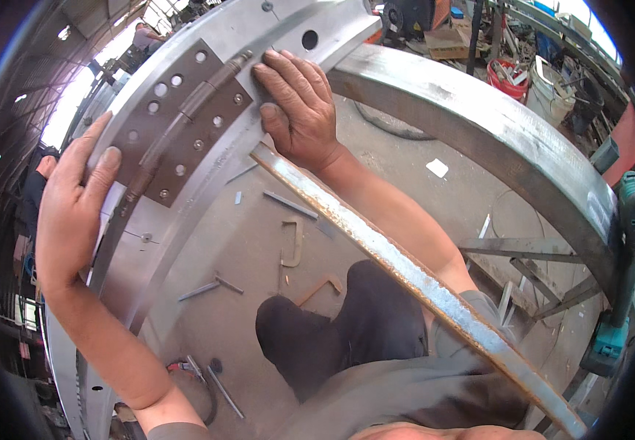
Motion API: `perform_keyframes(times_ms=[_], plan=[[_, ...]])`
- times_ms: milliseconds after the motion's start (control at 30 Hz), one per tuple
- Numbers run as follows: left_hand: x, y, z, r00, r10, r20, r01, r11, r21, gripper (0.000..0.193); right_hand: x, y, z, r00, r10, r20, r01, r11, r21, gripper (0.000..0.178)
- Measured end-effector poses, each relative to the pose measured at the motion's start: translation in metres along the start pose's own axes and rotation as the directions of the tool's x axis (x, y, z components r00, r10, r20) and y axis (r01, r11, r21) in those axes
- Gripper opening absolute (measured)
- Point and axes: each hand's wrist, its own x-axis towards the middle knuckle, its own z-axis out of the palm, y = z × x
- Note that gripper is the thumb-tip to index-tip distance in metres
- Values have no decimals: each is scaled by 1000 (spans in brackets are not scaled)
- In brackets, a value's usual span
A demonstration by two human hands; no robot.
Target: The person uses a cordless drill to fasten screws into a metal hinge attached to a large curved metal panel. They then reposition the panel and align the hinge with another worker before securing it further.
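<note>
A large dark metal hinge [185, 117] with several round holes lies across the curved silver metal frame [158, 257]; its pin barrel runs slantwise through the middle. My left hand [72, 198] is around the frame's outer rim. Its thumb rests by the hinge's lower left corner, and some fingers are hidden behind the rim. Just past the hinge's upper right end, my right hand [299, 110] lies flat on the frame with its fingers stretched out. A rusty-edged steel bar [391, 253] passes from the frame, over my right forearm's near side, to the lower right.
A thick curved metal beam [479, 110] arcs down the right side, where a teal power tool [612, 337] hangs. On the floor lie a C-shaped clamp [292, 246] and metal offcuts. Buckets [508, 77] stand at the back right. Another person [35, 187] is at far left.
</note>
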Motion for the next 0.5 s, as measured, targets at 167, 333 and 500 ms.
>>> perform_keyframes(times_ms=[167,333,500], plan=[[1,-15,6,1000,-6,-3,5,994,-106,51,-19,4,-7,1000,-21,22,22,999,-29,40],[-3,-24,14,993,-88,-75,89,996,4,60,-24,11,-4,998,-62,-10,61,998,-21,35],[-1,-31,12,997,-60,-39,60,998,-15,63,-24,13,-3,997,-75,-31,76,997,10,33]])
